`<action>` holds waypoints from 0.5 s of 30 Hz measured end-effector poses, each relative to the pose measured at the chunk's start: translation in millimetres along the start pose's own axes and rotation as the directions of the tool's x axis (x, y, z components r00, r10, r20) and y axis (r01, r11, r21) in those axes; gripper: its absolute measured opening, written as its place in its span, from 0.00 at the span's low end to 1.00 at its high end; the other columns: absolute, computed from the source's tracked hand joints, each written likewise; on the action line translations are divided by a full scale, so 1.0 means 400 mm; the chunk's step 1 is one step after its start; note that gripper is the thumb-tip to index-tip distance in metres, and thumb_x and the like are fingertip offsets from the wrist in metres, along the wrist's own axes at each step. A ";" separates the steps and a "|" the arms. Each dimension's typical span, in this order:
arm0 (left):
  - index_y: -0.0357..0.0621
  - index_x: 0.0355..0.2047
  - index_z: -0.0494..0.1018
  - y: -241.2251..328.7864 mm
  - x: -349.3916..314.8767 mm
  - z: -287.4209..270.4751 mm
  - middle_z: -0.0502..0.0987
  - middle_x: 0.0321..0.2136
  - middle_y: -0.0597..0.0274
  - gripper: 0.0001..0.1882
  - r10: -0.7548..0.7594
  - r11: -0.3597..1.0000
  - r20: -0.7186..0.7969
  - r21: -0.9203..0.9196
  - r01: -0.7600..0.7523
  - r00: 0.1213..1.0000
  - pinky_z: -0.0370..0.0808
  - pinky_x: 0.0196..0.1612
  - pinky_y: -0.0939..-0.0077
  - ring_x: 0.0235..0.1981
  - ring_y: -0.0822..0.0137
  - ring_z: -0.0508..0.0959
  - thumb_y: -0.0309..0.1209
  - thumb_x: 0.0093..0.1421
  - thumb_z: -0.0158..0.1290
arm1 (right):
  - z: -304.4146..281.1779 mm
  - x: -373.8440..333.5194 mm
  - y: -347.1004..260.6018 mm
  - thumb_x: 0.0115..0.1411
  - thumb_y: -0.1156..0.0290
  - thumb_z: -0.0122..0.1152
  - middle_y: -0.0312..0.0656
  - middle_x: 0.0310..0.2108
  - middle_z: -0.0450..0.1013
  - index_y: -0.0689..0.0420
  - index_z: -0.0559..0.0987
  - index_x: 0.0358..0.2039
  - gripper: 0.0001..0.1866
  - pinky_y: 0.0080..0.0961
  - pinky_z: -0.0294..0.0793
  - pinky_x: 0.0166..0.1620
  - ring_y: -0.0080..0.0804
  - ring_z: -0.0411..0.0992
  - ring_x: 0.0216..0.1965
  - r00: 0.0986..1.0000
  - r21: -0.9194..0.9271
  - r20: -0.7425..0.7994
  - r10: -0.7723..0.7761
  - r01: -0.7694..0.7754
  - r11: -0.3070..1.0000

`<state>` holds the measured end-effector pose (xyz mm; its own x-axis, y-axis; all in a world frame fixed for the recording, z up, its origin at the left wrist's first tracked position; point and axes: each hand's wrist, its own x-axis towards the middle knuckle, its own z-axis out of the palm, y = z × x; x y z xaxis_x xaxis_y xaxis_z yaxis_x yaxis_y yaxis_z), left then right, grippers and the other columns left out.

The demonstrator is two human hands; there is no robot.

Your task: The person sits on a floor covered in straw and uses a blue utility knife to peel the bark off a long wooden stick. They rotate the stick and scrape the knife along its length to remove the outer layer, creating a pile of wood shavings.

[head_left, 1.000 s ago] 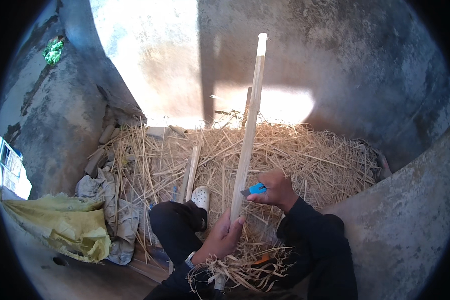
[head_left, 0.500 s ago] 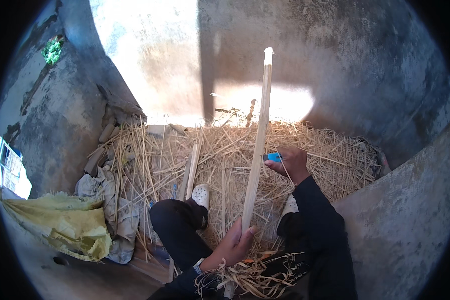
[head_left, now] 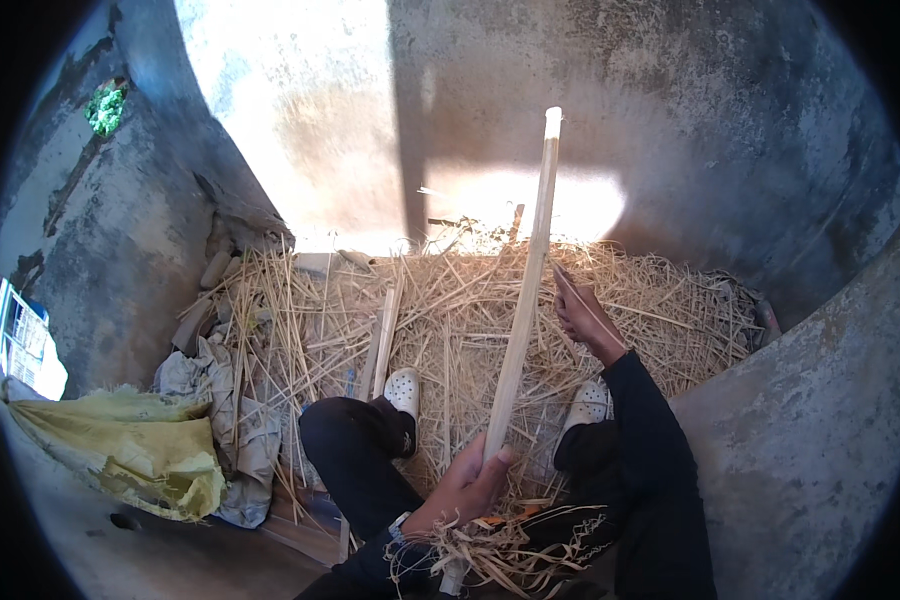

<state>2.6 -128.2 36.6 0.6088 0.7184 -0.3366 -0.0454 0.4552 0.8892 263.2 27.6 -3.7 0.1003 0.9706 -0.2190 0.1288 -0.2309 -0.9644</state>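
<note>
A long pale split-bamboo strip [head_left: 530, 310] stands tilted before me, its top end leaning away toward the far wall. My left hand [head_left: 470, 485] is closed around its lower end, above my lap. To the right of the strip, my right hand [head_left: 582, 312] is closed on a small knife; its dark narrow tip [head_left: 558, 270] shows close to the strip's right edge, while the blue handle is hidden now. A thin sliver [head_left: 595, 312] runs slantwise across my right hand. Curled shavings [head_left: 515, 550] lie heaped on my lap, below my left hand.
Straw-like shavings [head_left: 660, 310] cover the floor up to the far concrete wall [head_left: 720, 130]. Two flat slats [head_left: 388, 335] lie near my left shoe [head_left: 402, 390]. A torn yellow sack [head_left: 130, 450] is at the left, and a low concrete wall [head_left: 810, 430] at the right.
My right hand has moved up and slightly away along the strip, and its knife has turned so the blue no longer shows. The strip's top end has tipped slightly right.
</note>
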 end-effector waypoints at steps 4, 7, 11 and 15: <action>0.40 0.48 0.59 0.005 0.003 0.006 0.61 0.15 0.72 0.16 0.030 0.999 0.018 -0.038 -0.030 0.999 0.57 0.12 0.86 0.10 0.81 0.60 0.40 0.69 0.42 | -0.020 -0.035 -0.025 0.62 0.33 0.38 0.28 0.09 0.50 0.47 0.57 0.12 0.34 0.19 0.48 0.14 0.18 0.49 0.09 0.932 0.302 0.322 0.166 -0.267 0.915; 0.40 0.47 0.59 0.014 -0.001 0.002 0.61 0.14 0.72 0.15 0.042 0.998 0.008 -0.039 -0.042 0.999 0.58 0.12 0.86 0.10 0.80 0.60 0.40 0.70 0.41 | -0.001 -0.036 -0.006 0.63 0.35 0.40 0.34 0.08 0.56 0.51 0.63 0.12 0.35 0.26 0.56 0.16 0.29 0.57 0.10 0.991 -0.180 -0.097 -0.095 0.076 0.981; 0.40 0.47 0.58 0.008 0.016 -0.036 0.61 0.13 0.71 0.16 0.126 0.991 -0.062 -0.042 -0.129 0.990 0.59 0.12 0.85 0.08 0.79 0.60 0.40 0.69 0.41 | 0.019 -0.072 0.000 0.60 0.35 0.46 0.46 0.11 0.64 0.58 0.72 0.18 0.34 0.39 0.65 0.23 0.46 0.67 0.16 0.823 -0.694 -0.105 -0.558 0.341 0.634; 0.41 0.47 0.59 0.017 0.015 -0.047 0.61 0.15 0.73 0.15 0.139 0.988 -0.082 -0.062 -0.144 0.987 0.59 0.13 0.86 0.10 0.81 0.60 0.39 0.70 0.41 | 0.074 -0.108 -0.015 0.56 0.32 0.48 0.44 0.12 0.65 0.56 0.71 0.17 0.35 0.38 0.65 0.21 0.45 0.68 0.15 0.662 -0.633 0.111 -0.741 0.623 0.461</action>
<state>-9.0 -110.9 34.6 0.5291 0.8156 -0.2342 -0.1819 0.3786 0.9075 229.1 -11.1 7.2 -0.1389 0.8210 0.5537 0.7458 0.4546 -0.4869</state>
